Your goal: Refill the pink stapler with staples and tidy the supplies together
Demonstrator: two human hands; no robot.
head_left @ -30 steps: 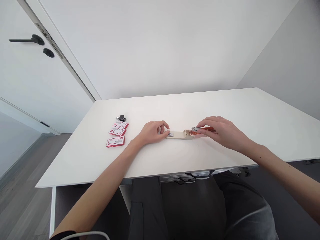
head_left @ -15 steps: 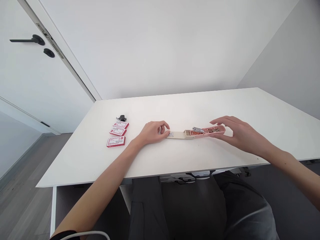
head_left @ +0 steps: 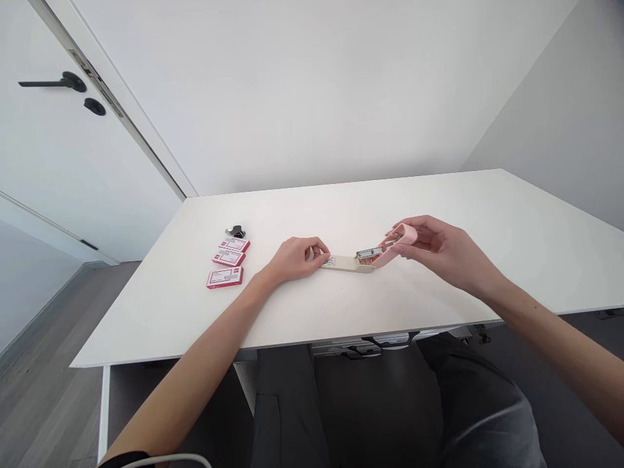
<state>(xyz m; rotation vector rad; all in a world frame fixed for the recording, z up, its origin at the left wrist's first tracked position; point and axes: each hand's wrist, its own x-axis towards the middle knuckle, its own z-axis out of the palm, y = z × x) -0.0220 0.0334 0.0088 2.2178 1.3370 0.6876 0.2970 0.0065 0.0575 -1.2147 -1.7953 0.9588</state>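
An opened stapler (head_left: 351, 264) lies on the white desk, its cream base flat and its pink top (head_left: 389, 253) swung back to the right and tilted upward. A metal staple magazine (head_left: 369, 253) shows near the hinge. My left hand (head_left: 301, 257) rests on the desk, with thumb and fingers pinched on the left end of the base beside a printed label. My right hand (head_left: 436, 247) grips the raised end of the pink top between thumb and fingers.
Three red and white small boxes (head_left: 225, 277) lie at the left of the desk (head_left: 302, 312). Behind them is a black and silver staple remover-like item (head_left: 236, 231). A wall stands behind the desk; a door with a black handle (head_left: 73, 82) is at the left.
My right hand has lifted the stapler's pink top from lying flat to a tilt, moving up and leftward. The left hand stays on the base.
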